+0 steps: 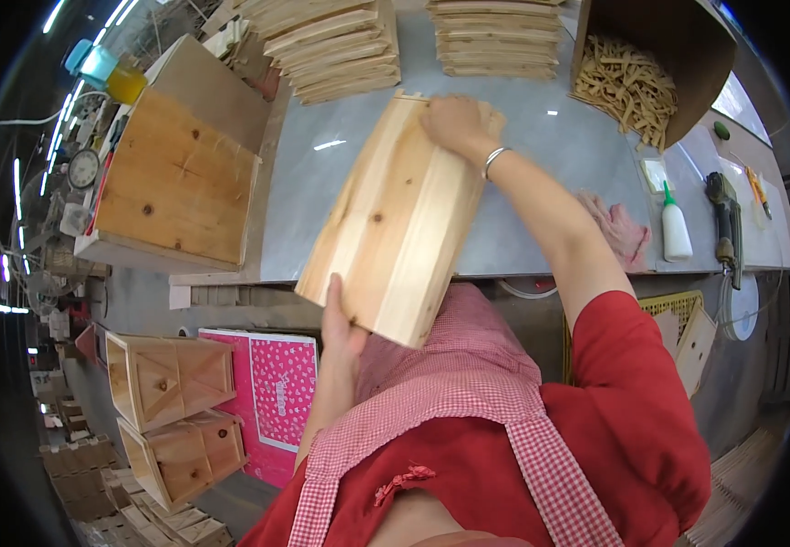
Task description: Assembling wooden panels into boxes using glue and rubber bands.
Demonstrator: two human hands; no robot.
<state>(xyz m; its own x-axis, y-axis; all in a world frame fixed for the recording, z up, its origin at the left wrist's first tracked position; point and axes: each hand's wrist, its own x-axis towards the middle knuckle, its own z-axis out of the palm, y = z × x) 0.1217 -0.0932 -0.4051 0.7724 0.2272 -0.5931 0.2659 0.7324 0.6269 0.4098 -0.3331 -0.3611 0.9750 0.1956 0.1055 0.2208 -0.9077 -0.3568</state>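
A wide wooden panel (386, 219) with light and dark stripes and small knots is tilted over the grey worktop (541, 164), its near end past the front edge. My left hand (342, 324) grips the panel's near left corner, thumb on the upper face and fingers under it. At the far end my right hand (457, 123) is curled over the panel's edge; its fingertips are hidden. Two stacks of wooden boards, the left stack (336, 46) and the right stack (495, 38), stand beyond the panel.
A wooden box (176, 173) stands left. At right are an open carton (696, 64) with wood strips, a crumpled cloth (615, 228), a glue bottle (675, 226) and a dark power tool (726, 223). Wooden boxes (176, 378) and a pink carton (277, 387) sit below the table.
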